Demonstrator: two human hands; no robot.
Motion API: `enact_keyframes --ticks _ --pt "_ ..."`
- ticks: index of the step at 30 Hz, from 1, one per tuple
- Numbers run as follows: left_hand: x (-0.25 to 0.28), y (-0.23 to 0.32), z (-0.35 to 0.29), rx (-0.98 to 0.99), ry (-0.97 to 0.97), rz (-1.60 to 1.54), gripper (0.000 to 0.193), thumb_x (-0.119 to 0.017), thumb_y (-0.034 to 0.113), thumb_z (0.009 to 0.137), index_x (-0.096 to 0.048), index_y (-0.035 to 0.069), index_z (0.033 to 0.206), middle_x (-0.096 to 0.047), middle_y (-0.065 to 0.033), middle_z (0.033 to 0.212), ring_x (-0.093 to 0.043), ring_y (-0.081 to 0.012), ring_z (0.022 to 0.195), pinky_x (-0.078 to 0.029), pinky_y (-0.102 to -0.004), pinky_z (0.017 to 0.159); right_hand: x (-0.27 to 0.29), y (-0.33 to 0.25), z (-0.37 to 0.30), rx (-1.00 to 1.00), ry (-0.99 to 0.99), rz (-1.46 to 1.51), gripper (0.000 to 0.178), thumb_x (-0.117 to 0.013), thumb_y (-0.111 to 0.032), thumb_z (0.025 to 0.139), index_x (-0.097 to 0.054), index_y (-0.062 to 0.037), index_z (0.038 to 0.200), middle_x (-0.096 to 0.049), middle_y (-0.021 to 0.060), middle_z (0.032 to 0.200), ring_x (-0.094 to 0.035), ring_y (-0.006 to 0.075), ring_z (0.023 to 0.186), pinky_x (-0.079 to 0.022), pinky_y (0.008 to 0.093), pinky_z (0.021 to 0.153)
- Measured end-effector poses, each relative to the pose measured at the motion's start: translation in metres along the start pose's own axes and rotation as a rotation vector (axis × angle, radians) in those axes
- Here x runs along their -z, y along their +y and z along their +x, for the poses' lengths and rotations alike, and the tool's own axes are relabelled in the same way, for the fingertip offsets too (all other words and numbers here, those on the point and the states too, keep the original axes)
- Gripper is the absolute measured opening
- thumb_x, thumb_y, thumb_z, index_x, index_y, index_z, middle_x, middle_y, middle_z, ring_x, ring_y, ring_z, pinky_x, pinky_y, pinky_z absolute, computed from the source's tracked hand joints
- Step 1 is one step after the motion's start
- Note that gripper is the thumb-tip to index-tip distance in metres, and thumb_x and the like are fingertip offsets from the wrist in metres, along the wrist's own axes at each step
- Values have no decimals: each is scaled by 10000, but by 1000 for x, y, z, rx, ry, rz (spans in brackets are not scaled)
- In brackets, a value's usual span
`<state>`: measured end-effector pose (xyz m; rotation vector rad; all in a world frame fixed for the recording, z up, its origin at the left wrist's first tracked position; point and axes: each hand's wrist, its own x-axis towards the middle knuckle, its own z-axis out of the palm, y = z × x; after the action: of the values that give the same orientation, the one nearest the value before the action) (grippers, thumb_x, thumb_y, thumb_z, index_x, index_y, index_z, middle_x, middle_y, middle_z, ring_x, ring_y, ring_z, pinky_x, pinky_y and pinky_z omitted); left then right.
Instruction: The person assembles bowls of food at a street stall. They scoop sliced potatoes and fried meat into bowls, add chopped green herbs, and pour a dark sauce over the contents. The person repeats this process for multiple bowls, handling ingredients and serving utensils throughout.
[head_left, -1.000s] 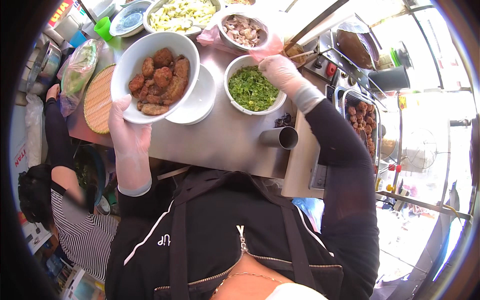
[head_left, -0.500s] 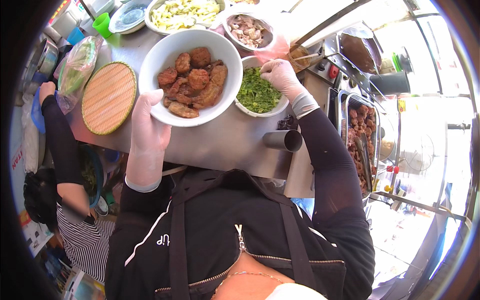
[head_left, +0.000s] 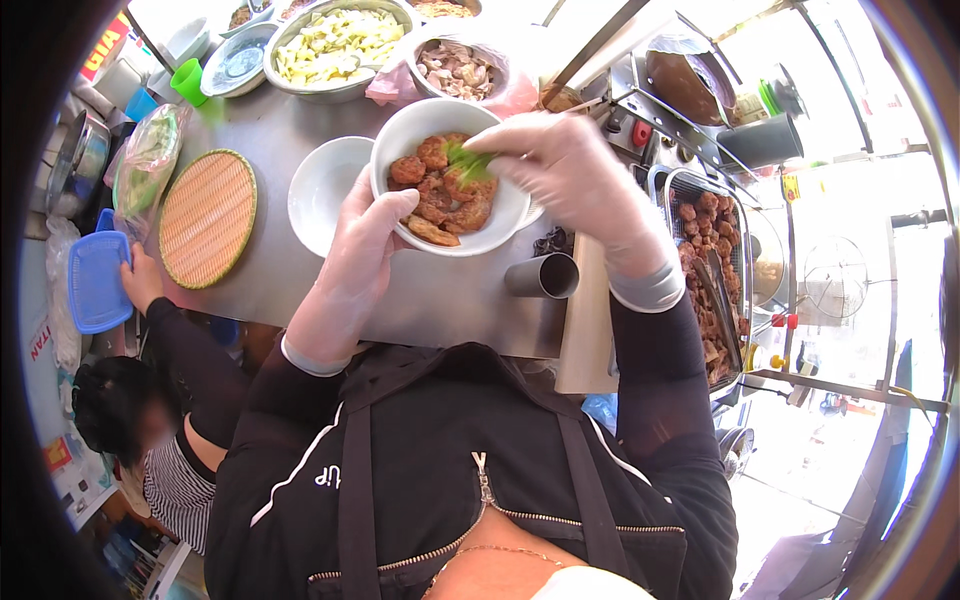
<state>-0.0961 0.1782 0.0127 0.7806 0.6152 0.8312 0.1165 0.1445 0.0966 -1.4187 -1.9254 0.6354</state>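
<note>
Bowl of fried pieces (head_left: 408, 128) held up over the table (head_left: 275, 270), greens (head_left: 466, 163) pinched just above it.
L to R: red sign (head_left: 105, 50), big lettering, partly legible; co-worker's hand (head_left: 145, 278) at blue basket (head_left: 98, 282); woven tray (head_left: 208, 218) near front edge; small white lettering (head_left: 325, 478) on the wearer's black top. Table steel shows between tray and white bowl (head_left: 322, 200). Left hand (head_left: 352, 255) grips the held bowl, thumb over rim. Right hand (head_left: 570, 180), blurred, pinches greens. Tighter right side: grey cup (head_left: 540, 277) near the table's right edge.
</note>
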Motion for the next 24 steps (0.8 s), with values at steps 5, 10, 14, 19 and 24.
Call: enact_keyframes --ticks 5,10,14,19,24 --pt "-8 -5 2 12 -16 40 541 -556 110 882 -386 -34 1375 -569 -155 1225 -664 -209 1029 -613 -349 816 0 -8 -8 7 233 -76 131 -677 -49 811 -727 -73 930 -687 121 844 -669 307 808 -535 361 740" --pt "-7 -8 6 9 -38 7 553 -548 97 869 -382 -40 1378 -570 -151 1223 -653 -206 1052 -602 -337 819 -18 2 -14 230 89 -257 189 -676 -18 763 -721 -90 933 -698 109 965 -652 301 825 -532 378 787" --pt "6 -1 4 -19 -28 31 573 -549 95 854 -397 -57 1385 -563 -154 1269 -614 -203 1123 -531 -339 939 8 36 -22 -214 376 349 170 -628 58 877 -743 1 989 -727 55 932 -627 82 782 -506 217 713" --pt "22 9 5 -70 20 -15 579 -529 77 838 -399 -68 1383 -560 -163 1287 -599 -208 1153 -511 -333 964 -2 212 -29 -492 876 79 153 -655 -54 845 -753 -21 958 -723 88 800 -654 156 686 -512 285 656" --pt "32 16 7 -99 98 -35 574 -528 71 832 -409 -66 1377 -554 -165 1294 -585 -220 1164 -488 -345 985 -21 208 -10 -579 537 -706 192 -691 -188 839 -727 -127 1017 -661 168 978 -644 351 973 -519 423 856"
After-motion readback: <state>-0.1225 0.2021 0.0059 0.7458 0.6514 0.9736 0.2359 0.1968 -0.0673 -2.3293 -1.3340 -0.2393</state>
